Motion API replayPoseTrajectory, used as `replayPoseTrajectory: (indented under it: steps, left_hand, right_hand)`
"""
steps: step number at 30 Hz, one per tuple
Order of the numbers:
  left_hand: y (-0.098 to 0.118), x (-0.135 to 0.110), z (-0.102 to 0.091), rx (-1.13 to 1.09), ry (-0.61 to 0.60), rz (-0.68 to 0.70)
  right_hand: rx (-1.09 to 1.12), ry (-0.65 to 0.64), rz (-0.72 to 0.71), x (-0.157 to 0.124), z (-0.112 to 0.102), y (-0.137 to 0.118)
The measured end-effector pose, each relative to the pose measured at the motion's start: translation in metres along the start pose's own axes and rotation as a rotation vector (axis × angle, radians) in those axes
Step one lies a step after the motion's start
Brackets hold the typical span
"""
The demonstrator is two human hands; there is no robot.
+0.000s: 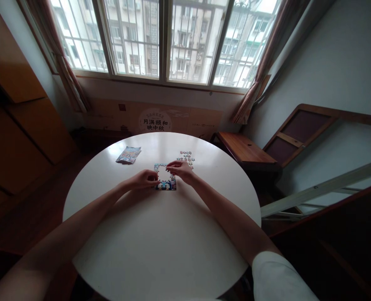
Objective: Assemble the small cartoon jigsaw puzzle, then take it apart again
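A partly assembled jigsaw puzzle (166,186) lies flat on the round white table. Its joined border and lower rows surround a white gap in the middle. My left hand (144,179) is at the puzzle's left side, fingers curled and fingertips against its lower left edge. Above the upper right of the puzzle, my right hand (182,168) pinches a small dark puzzle piece (167,169) over the gap. The right hand covers part of the puzzle's right border. Just beyond it, several loose puzzle pieces (186,159) lie spread in rough rows.
A colourful printed packet (128,154) lies on the white table (160,242), left of the puzzle. A wooden bench (246,147) and a folded chair frame (298,129) stand to the right. Barred windows are behind the table, and wooden cabinets (22,138) are at left.
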State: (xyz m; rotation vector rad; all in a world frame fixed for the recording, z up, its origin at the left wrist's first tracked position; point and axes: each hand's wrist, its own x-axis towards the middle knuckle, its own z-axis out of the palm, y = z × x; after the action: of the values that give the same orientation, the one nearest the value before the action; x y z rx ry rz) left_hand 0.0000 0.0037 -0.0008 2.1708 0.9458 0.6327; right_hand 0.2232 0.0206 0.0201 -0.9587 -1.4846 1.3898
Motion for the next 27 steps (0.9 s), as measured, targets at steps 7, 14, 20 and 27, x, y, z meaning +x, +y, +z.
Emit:
replayPoseTrajectory:
  steps: [7,14,20,27]
  left_hand:
    - [0.007,0.002,-0.001,-0.065,0.214,-0.010]
    - [0.016,0.000,0.004,0.083,0.451,-0.005]
    - [0.019,0.000,0.008,0.061,0.397,0.019]
    - [0.019,0.001,0.009,0.053,0.403,0.017]
  right_hand:
    - [0.108,-0.027,-0.052,-0.009,0.018,0.009]
    - [0.057,0.059,-0.224,0.003,0.012,0.026]
    - [0.036,0.036,-0.203,0.002,0.014,0.027]
    - [0.048,-0.006,-0.203,0.001,0.014,0.024]
